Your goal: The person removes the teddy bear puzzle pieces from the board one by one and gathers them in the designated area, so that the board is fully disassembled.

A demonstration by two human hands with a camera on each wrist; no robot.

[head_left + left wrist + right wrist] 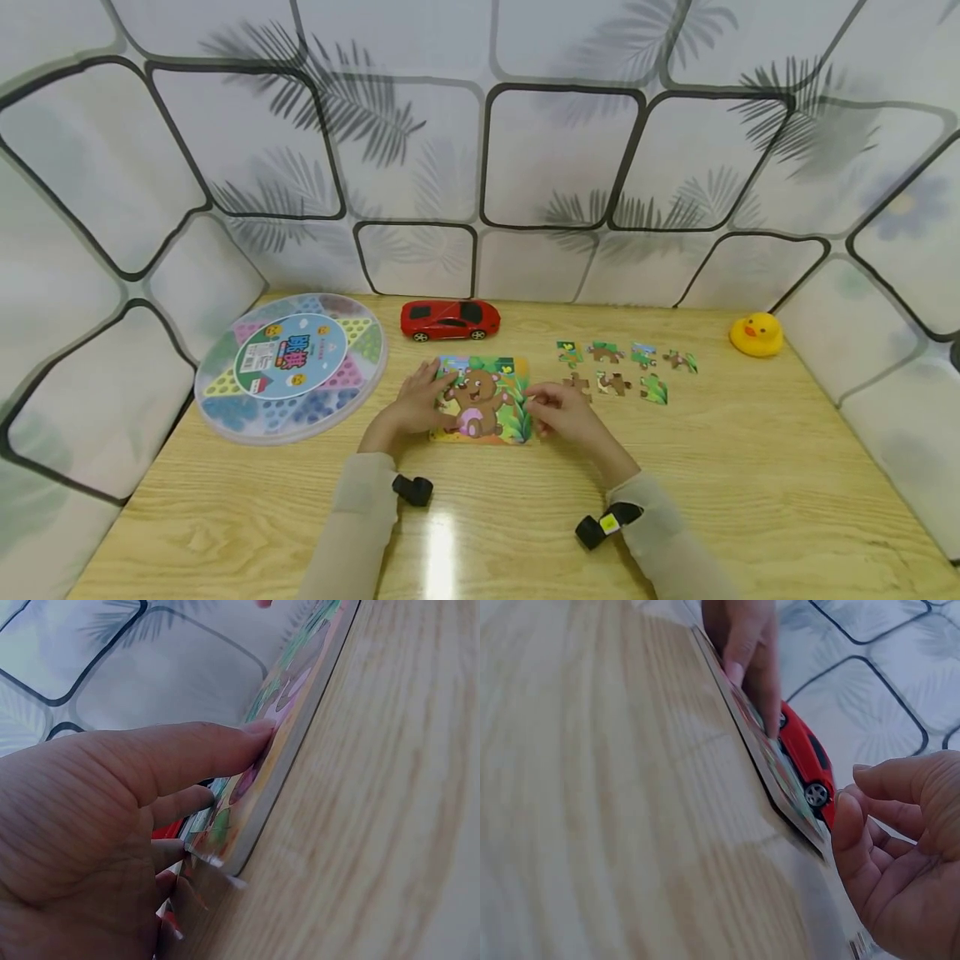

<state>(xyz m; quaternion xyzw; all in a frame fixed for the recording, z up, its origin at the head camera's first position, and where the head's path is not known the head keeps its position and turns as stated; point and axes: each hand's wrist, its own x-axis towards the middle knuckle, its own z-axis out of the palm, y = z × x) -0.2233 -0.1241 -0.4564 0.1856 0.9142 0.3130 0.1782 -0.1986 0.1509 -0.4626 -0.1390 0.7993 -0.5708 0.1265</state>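
Observation:
A bear puzzle board lies flat on the table, its thin edge showing in both wrist views. My left hand rests on its left part with fingers spread and extended; the thumb touches the picture near the front edge. Beside the board's right edge is my right hand, fingers bent and thumb close to the fingertips. Whether anything thin lies between them I cannot tell. Something clear and shiny, like film, shows at the board's corner in the left wrist view. Several loose jigsaw pieces lie beyond the right hand.
A red toy car stands behind the board. To the left lies a round, clear-cased Chinese checkers set. A yellow rubber duck sits at the back right. Patterned fabric walls enclose the wooden table at the back and sides.

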